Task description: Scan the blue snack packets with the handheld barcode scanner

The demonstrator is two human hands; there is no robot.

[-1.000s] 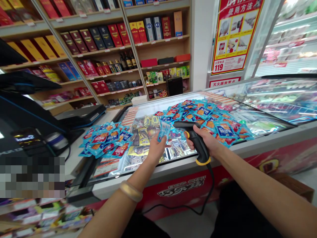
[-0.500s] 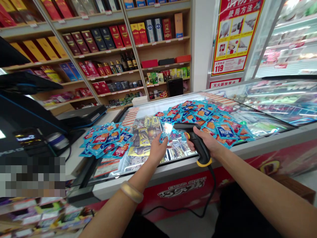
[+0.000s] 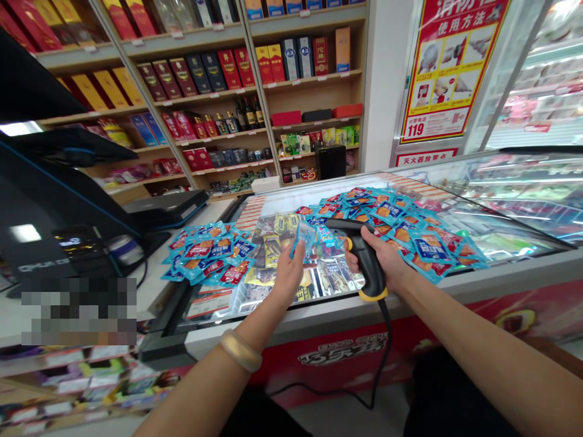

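Note:
My left hand (image 3: pixel 290 267) pinches a small blue snack packet (image 3: pixel 306 235) by its edge, above the glass top of a freezer. Wrapped round the handle of a black and yellow barcode scanner (image 3: pixel 368 264) is my right hand (image 3: pixel 385 258); the scanner's head points left toward the packet, apart from it. A large heap of blue and red snack packets (image 3: pixel 428 246) lies behind and right of the scanner. To the left of my left hand, a smaller pile of similar packets (image 3: pixel 212 252) rests on the freezer's edge.
The chest freezer (image 3: pixel 319 312) has a glass lid with wrapped goods beneath. The scanner's cord (image 3: pixel 378 364) hangs down its front. At left stands a dark checkout machine (image 3: pixel 59 212). Shelves of boxes and bottles (image 3: pixel 200 73) line the back wall.
The bright light on the packet in my left hand is gone, and the packet now shows its pale blue face. The view has shifted slightly left. Both hands keep their grips.

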